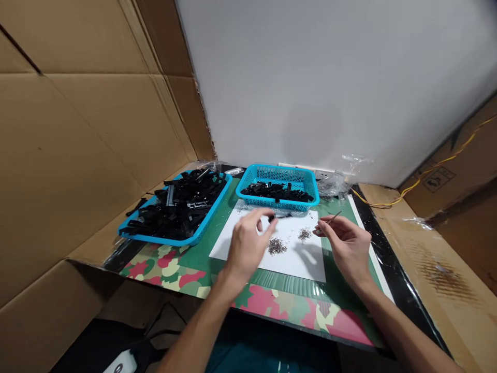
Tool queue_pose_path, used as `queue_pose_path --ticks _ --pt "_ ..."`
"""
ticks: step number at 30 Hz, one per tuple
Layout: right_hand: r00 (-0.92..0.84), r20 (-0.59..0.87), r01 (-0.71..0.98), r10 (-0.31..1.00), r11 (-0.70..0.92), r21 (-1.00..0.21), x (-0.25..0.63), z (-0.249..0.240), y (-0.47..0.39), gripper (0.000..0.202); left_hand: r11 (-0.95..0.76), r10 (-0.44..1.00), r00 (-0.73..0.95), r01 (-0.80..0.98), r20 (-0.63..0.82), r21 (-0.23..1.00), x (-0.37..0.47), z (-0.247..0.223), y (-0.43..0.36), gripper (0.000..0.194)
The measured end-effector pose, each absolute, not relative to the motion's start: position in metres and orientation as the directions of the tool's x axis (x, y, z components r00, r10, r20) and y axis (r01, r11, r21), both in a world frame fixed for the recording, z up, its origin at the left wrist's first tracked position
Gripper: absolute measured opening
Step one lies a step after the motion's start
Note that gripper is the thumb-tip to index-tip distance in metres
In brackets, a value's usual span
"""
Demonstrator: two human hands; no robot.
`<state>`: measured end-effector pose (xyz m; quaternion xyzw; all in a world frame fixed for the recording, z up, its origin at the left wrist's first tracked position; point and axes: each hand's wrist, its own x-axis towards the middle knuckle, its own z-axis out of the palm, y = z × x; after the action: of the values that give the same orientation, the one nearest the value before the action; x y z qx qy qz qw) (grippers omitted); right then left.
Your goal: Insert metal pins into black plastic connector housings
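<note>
Over the white sheet, my left hand (248, 238) is curled with thumb and index finger closed about a small black plastic piece (280, 216). Slight blur hides the exact grip. To the right, my right hand (347, 243) pinches a thin metal tool (334, 216), its shaft slanting up past the fingers; its kind cannot be made out. Between the hands, a pile of tiny metal parts (277, 246) lies on the white sheet (233, 241). A smaller pile of tiny metal parts (305, 234) is beside it, nearer my right hand.
A blue basket (279, 202) with black pieces stands behind the sheet. At left, a blue tray (212, 215) is heaped with black plastic pieces. Clear plastic bags (334, 184) lie by the wall near a yellow cable (411, 192). Cardboard (77, 129) walls the left side.
</note>
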<state>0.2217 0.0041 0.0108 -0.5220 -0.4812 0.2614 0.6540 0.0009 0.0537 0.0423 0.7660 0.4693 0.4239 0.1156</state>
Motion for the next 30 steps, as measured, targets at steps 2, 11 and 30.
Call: queue_pose_path --ticks 2,11,30 --pt "0.37 0.357 0.196 0.857 0.304 -0.932 0.224 0.009 0.005 0.021 -0.54 0.769 0.172 0.69 0.615 0.482 -0.005 0.061 0.09 0.01" --pt "0.145 0.487 0.453 0.861 0.38 -0.807 0.221 0.009 0.005 0.015 -0.521 0.813 0.356 0.798 0.46 0.303 0.015 0.077 0.166 0.014" --pt "0.077 0.34 0.44 0.937 0.275 -0.855 0.243 0.009 0.01 0.039 -0.168 0.969 0.188 0.977 0.163 -0.129 -0.15 0.09 0.189 0.023"
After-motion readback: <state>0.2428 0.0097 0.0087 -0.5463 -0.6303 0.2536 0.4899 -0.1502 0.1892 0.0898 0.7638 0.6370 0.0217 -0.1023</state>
